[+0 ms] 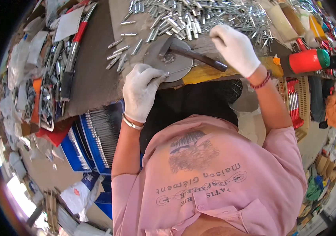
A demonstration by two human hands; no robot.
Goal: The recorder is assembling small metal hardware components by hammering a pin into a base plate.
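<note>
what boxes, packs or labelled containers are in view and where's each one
Blue tray box: left of the left hand, below the table edge, filled with rows of thin metal rods.
Red can: far right of the right hand, lying sideways, green cap.

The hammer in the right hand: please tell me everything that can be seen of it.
The hammer has a dark handle and a dark metal head. The white-gloved right hand grips the handle's far end. The handle slants down to the right, while the head rests over the round grey metal plate, near small metal pieces. The left hand holds a thin metal rod on that plate.
</note>
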